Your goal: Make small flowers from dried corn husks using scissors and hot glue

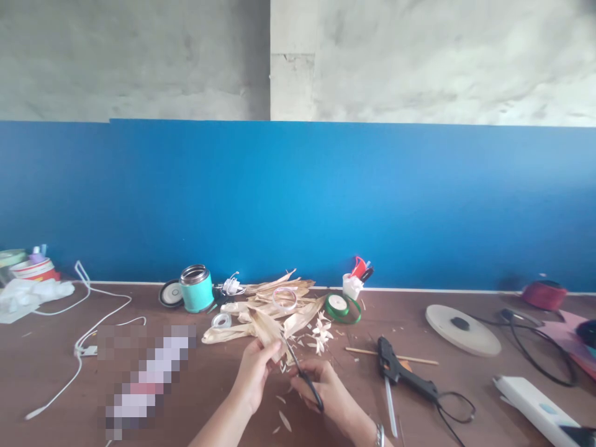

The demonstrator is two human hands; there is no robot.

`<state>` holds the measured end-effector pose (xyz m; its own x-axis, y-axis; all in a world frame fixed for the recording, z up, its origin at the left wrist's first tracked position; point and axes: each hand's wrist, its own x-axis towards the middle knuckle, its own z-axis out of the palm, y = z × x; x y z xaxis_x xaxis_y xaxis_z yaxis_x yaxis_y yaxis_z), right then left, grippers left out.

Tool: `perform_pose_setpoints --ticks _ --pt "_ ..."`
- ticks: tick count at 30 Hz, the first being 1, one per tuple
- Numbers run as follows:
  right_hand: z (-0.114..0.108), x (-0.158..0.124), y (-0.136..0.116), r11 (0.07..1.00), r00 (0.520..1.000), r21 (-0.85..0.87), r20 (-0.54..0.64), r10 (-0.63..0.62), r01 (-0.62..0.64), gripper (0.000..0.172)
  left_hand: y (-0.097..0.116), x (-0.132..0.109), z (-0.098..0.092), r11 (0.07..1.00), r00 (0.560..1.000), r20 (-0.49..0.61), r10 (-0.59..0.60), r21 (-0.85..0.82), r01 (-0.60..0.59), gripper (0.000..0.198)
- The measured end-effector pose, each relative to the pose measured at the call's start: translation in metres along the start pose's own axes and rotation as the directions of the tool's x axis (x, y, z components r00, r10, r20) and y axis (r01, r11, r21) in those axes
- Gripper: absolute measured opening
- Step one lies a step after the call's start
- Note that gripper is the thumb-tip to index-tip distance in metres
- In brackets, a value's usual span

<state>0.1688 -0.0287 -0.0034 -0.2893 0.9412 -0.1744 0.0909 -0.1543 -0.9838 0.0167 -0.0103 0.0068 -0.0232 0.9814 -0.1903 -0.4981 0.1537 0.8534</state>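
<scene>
A dried corn husk (264, 328) is pinched between the thumb and fingers of my left hand (257, 366). My right hand (323, 388) grips a pair of black-handled scissors (305, 375), whose blades reach up to the husk's right edge. Small husk petals (285, 422) lie scattered on the table below and between my hands. Just behind the hands is a pile of dried husks (279, 298). A cluster of pale husk flowers (321, 335) sits right of the held husk.
A glue gun (405, 372) and a wooden stick (419, 360) lie to the right, near a round off-white disc (460, 332). Behind are a turquoise jar (196, 295), green ribbon (344, 308), clear tape (221, 320) and a white cup (351, 287). A white cable (88, 329) winds at left.
</scene>
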Motion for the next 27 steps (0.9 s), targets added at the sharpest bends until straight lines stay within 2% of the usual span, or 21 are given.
perform_pose_setpoints --ticks 18,27 --pt "-0.003 0.006 0.011 0.999 0.999 -0.037 0.009 -0.038 0.038 0.029 0.005 -0.001 0.001 1.0 1.0 0.009 -0.01 -0.001 0.01 0.026" --pt "-0.004 0.007 0.013 0.999 1.0 -0.04 0.008 -0.024 0.024 0.032 0.006 -0.002 0.0 0.998 1.0 0.022 -0.017 0.057 0.016 0.022"
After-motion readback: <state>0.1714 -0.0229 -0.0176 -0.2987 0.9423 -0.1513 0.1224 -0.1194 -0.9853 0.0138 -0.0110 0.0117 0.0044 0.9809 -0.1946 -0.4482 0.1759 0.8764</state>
